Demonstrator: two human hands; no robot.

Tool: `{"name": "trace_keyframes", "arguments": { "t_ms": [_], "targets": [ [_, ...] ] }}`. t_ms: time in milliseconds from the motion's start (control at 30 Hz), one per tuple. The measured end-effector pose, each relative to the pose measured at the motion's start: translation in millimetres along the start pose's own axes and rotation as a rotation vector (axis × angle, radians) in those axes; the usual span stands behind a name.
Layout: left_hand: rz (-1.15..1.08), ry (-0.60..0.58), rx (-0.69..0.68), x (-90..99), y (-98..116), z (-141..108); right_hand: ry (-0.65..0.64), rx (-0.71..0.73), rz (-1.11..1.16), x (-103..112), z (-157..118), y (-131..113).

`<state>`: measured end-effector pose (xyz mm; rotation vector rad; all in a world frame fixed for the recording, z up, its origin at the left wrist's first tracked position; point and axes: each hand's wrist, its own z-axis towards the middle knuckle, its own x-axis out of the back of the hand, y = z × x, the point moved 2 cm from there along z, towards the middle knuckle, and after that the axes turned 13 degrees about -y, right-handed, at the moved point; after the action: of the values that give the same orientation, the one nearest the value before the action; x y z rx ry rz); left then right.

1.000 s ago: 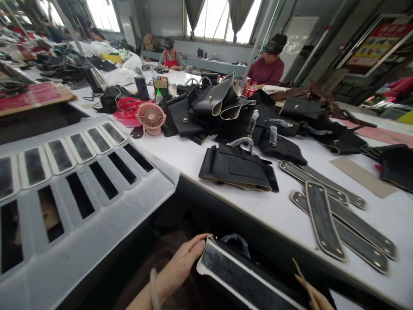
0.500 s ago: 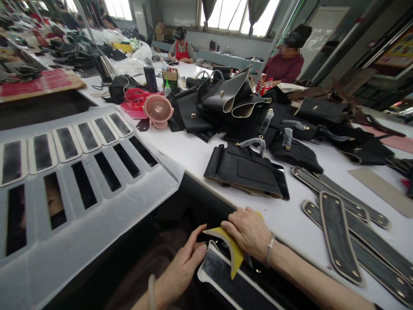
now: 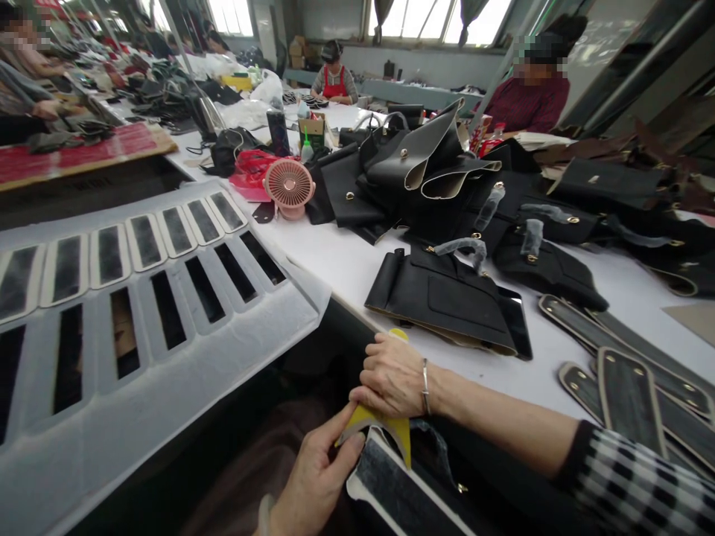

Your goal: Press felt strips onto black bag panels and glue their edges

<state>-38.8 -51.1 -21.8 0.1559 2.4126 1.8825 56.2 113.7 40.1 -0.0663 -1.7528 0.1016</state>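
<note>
My right hand (image 3: 391, 376) is wrapped around a curved yellow strip (image 3: 385, 424), and one yellow end pokes out beyond the knuckles. The strip arches over the top end of a black leather panel (image 3: 396, 480) with a pale border. My left hand (image 3: 327, 461) pinches that end's corner between thumb and bent index finger, right against the strip's left tip. Both hands almost meet there. Under my right forearm lies dark material with a plastic-wrapped handle (image 3: 436, 447) and a brass fitting. Part of the panel runs out of view at the bottom.
A grey sheet (image 3: 223, 372) with rows of pale-bordered black pieces lies left. On the white table are a black bag (image 3: 441, 301), a phone (image 3: 517, 324), a pink fan (image 3: 289, 187), heaped bags (image 3: 413, 160) and riveted straps (image 3: 631, 394). Co-workers sit beyond.
My right hand has moved left and closer to my left hand, bringing the yellow strip along. The plastic-wrapped handle beneath my forearm shows more. The view has shifted slightly.
</note>
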Motion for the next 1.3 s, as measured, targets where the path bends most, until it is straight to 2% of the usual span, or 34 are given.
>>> {"name": "trace_keyframes", "arguments": {
  "t_ms": [267,567,700,833,967,1133,1300],
  "targets": [
    [0.228,0.005,-0.044,2.0,14,-3,-0.013,0.042,-0.025,-2,6,2],
    [0.354,-0.001,-0.054,2.3,24,-2,-0.041,0.079,-0.025,-6,8,4],
    [0.502,-0.046,-0.054,3.0,31,-5,-0.075,0.077,-0.018,-8,6,1],
    [0.646,-0.076,-0.012,3.6,39,-5,-0.114,0.048,-0.014,-8,5,-3],
    [0.693,-0.101,0.035,4.0,45,-3,-0.167,0.023,0.007,-6,7,-5],
    [0.718,-0.137,-0.031,5.8,53,-1,-0.145,-0.003,0.017,-12,6,-7],
    [0.714,-0.183,-0.052,9.2,54,2,-0.157,-0.101,0.039,-15,1,-11]
  ]
}}
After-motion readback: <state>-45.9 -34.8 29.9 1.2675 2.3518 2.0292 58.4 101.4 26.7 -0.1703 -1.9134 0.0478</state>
